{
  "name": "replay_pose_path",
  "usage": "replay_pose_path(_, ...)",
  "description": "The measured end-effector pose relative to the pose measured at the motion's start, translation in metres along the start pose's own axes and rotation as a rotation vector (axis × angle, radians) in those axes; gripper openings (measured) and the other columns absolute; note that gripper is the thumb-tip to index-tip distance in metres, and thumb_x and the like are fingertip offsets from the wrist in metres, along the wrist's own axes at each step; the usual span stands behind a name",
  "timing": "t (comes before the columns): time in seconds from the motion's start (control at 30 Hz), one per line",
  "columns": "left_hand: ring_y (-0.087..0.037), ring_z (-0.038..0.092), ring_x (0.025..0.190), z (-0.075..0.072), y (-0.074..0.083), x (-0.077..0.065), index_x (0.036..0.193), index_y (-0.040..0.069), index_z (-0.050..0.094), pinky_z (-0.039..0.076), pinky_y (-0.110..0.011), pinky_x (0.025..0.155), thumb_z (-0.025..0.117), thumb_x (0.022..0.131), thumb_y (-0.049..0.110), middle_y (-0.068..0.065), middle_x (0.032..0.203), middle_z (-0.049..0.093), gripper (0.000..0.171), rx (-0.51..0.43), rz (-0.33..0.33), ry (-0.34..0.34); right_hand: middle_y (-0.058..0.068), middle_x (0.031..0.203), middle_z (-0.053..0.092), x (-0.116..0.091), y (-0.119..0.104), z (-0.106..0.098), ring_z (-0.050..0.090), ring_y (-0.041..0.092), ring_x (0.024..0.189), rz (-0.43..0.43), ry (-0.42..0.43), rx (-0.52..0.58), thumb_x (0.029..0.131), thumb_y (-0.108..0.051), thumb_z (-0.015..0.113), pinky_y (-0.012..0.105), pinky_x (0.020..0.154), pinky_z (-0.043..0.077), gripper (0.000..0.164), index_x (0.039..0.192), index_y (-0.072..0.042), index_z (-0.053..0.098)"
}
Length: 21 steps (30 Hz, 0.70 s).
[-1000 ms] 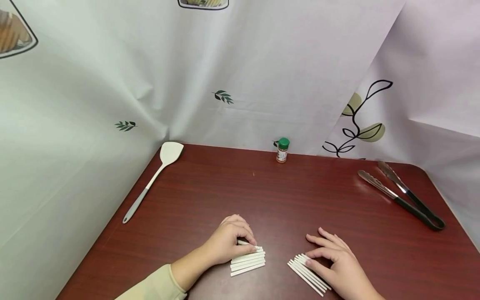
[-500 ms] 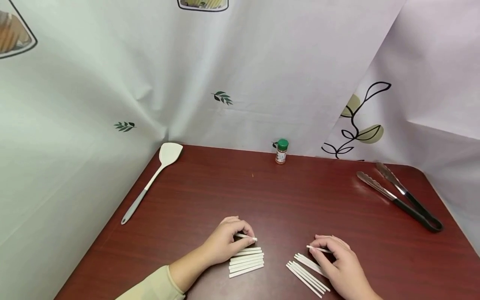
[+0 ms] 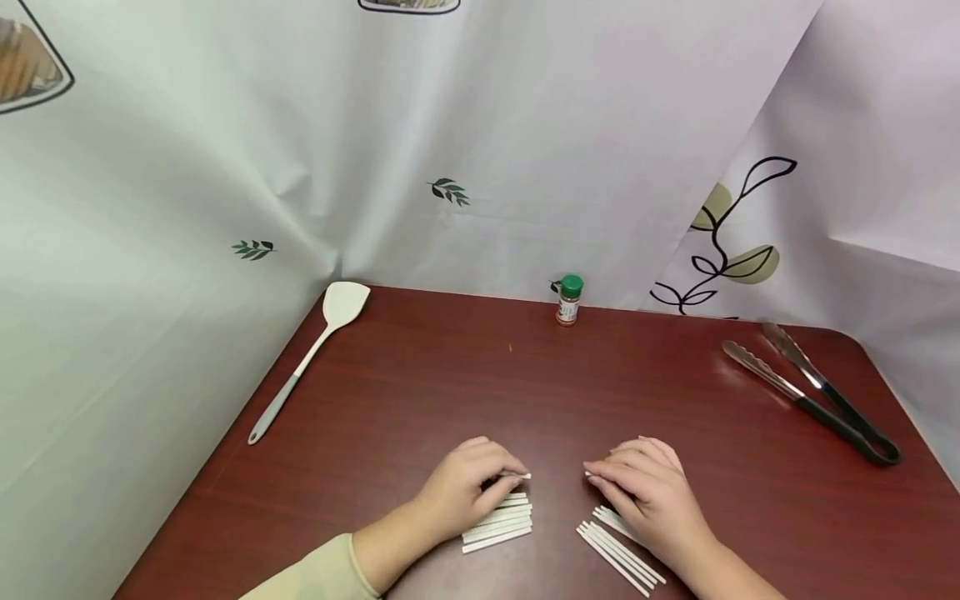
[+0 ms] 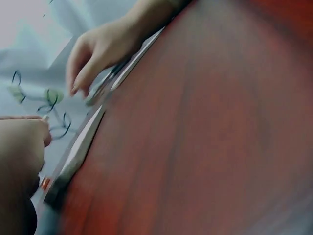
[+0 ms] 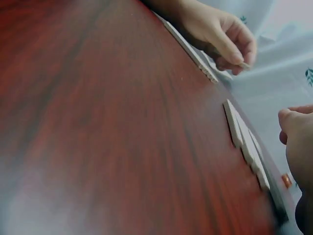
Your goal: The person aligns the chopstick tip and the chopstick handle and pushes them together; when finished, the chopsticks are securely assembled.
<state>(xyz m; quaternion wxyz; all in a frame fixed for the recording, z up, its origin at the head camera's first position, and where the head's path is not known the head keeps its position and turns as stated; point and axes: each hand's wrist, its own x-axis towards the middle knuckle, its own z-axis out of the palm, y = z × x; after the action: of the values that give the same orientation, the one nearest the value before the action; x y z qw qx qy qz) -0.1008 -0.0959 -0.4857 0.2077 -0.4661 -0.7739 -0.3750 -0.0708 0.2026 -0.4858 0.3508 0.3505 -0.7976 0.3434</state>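
Two groups of thin white sticks lie on the dark red table [image 3: 420, 375]. My left hand [image 3: 467, 487] pinches one white stick [image 3: 527, 476] between thumb and fingers, its tip poking out to the right. Just below that hand lies the left row of sticks [image 3: 498, 533], roughly parallel and partly covered by it. Over the right row of sticks [image 3: 621, 560], my right hand [image 3: 648, 492] pinches another stick [image 3: 588, 473], mostly hidden by the fingers. In the right wrist view the left hand [image 5: 222, 36] shows above the table with a stick end [image 5: 244, 65] at its fingertips.
A white spatula [image 3: 307, 358] with a grey handle lies along the left edge. At the back stands a green-capped spice jar [image 3: 568, 302]. Metal tongs [image 3: 813, 392] with black handles lie spread at the right. A printed white curtain [image 3: 525, 150] hangs behind the table.
Both hands have picked up a stick each from their rows. Over the last half second the right hand has shifted left and away from the body, the left slightly right, narrowing the gap.
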Motion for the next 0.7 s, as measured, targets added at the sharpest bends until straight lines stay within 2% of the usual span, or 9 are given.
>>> replay_pose_path(0.1, -0.005, 0.068, 0.092, 0.004, 0.009, 0.002, 0.109, 0.015, 0.078, 0.054, -0.024, 0.089, 0.074, 0.099, 0.009, 0.008, 0.103, 0.075, 0.013, 0.014, 0.105, 0.003, -0.006, 0.094, 0.076, 0.005, -0.008, 0.003, 0.070, 0.024, 0.087, -0.066, -0.005, 0.002, 0.109, -0.034, 0.064, 0.036, 0.118, 0.030, 0.030, 0.099, -0.014, 0.084)
replay_pose_path(0.2, -0.003, 0.069, 0.093, 0.007, 0.016, 0.002, 0.110, 0.015, 0.078, 0.053, -0.021, 0.090, 0.076, 0.098, 0.010, 0.009, 0.103, 0.075, 0.013, 0.009, 0.138, -0.015, -0.002, 0.096, 0.077, 0.007, -0.017, 0.006, 0.071, 0.025, 0.086, -0.128, 0.005, 0.030, 0.109, -0.029, 0.064, 0.037, 0.121, 0.030, 0.028, 0.101, -0.012, 0.084)
replay_pose_path(0.33, -0.003, 0.069, 0.094, 0.007, 0.019, 0.002, 0.109, 0.015, 0.077, 0.053, -0.018, 0.091, 0.078, 0.097, 0.010, 0.008, 0.102, 0.074, 0.013, -0.005, 0.127, -0.025, 0.002, 0.099, 0.076, 0.009, -0.027, 0.010, 0.070, 0.019, 0.085, -0.173, -0.005, 0.118, 0.108, -0.022, 0.067, 0.028, 0.098, 0.049, 0.022, 0.107, -0.007, 0.083)
replay_pose_path(0.43, -0.003, 0.069, 0.095, 0.007, 0.020, 0.002, 0.109, 0.014, 0.077, 0.052, -0.017, 0.092, 0.078, 0.097, 0.010, 0.007, 0.102, 0.074, 0.013, -0.017, 0.122, -0.035, 0.003, 0.101, 0.073, 0.008, -0.030, 0.010, 0.068, 0.013, 0.085, -0.167, -0.030, 0.178, 0.108, -0.018, 0.067, 0.020, 0.076, 0.053, 0.022, 0.109, -0.003, 0.082)
replay_pose_path(0.57, -0.003, 0.069, 0.097, 0.009, 0.022, 0.001, 0.110, 0.013, 0.077, 0.052, -0.017, 0.094, 0.078, 0.096, 0.009, 0.006, 0.104, 0.075, 0.014, -0.022, 0.140, -0.052, 0.003, 0.101, 0.074, 0.005, -0.031, 0.011, 0.069, 0.013, 0.085, -0.155, -0.049, 0.226, 0.108, -0.017, 0.067, 0.018, 0.075, 0.055, 0.022, 0.110, -0.001, 0.082)
replay_pose_path(0.7, -0.005, 0.070, 0.100, 0.010, 0.023, 0.001, 0.114, 0.011, 0.076, 0.052, -0.019, 0.095, 0.076, 0.096, 0.007, 0.005, 0.108, 0.075, 0.018, 0.005, 0.192, -0.060, 0.004, 0.102, 0.077, 0.004, -0.031, 0.013, 0.071, 0.011, 0.085, -0.170, -0.073, 0.272, 0.107, -0.015, 0.067, 0.018, 0.074, 0.054, 0.020, 0.111, -0.001, 0.081)
